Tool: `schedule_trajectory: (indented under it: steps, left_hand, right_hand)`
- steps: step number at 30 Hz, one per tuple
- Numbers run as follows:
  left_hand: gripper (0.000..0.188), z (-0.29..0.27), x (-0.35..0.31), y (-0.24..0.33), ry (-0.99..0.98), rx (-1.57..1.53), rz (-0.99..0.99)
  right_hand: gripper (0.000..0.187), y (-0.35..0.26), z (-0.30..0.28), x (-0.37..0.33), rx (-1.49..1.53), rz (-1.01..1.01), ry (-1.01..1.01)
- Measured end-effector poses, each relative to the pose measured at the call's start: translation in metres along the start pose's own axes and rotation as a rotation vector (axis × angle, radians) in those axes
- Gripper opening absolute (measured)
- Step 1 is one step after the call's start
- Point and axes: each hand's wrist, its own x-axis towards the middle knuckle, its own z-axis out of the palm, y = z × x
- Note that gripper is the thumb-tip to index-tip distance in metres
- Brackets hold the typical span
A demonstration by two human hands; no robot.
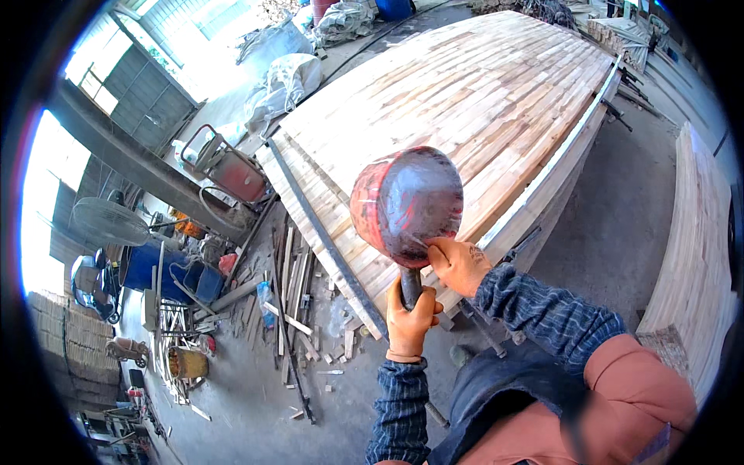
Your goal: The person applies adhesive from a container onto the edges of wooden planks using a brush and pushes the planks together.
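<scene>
My left hand (413,319), in an orange glove, is wrapped round the dark handle of a red plastic dipper (370,205). The dipper's round bowl is tilted up toward me, its surface shiny and smeared with dark and whitish residue. At the bowl's lower right edge, the gloved fingers of my right hand (460,266) are pinched against the rim. Whether a bit of residue is also between those fingertips cannot be made out. Behind and below the dipper lies a large panel of light wood strips (457,85), its near corner close to my hands.
A long dark bar (322,232) lies across the panel's left end. Wood offcuts (291,260) litter the floor at left, near a red-backed cart (236,172), a blue barrel (151,266) and a large fan (111,222). Stacked boards (674,263) stand at right.
</scene>
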Motion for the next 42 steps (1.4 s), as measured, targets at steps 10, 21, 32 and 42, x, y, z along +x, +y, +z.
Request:
schedule_trajectory:
  steps: [10, 21, 32, 42]
  left_hand:
    - [0.045, -0.004, 0.001, -0.006, -0.093, -0.084, -0.161]
    - [0.042, -0.027, 0.137, -0.084, -0.374, -0.604, -0.552]
    - [0.042, 0.016, 0.069, -0.15, 0.457, -0.347, 0.238]
    - [0.037, 0.053, 0.077, -0.151, 0.233, 0.662, 0.623]
  right_hand:
    - [0.03, 0.007, 0.002, -0.008, 0.865, 0.524, -0.064]
    - [0.04, 0.056, -0.079, -0.031, 0.799, 0.458, -0.003]
    - [0.032, 0.102, -0.087, -0.08, 0.465, 0.446, 0.036]
    - [0.033, 0.156, -0.067, -0.075, -0.307, -0.186, 0.238]
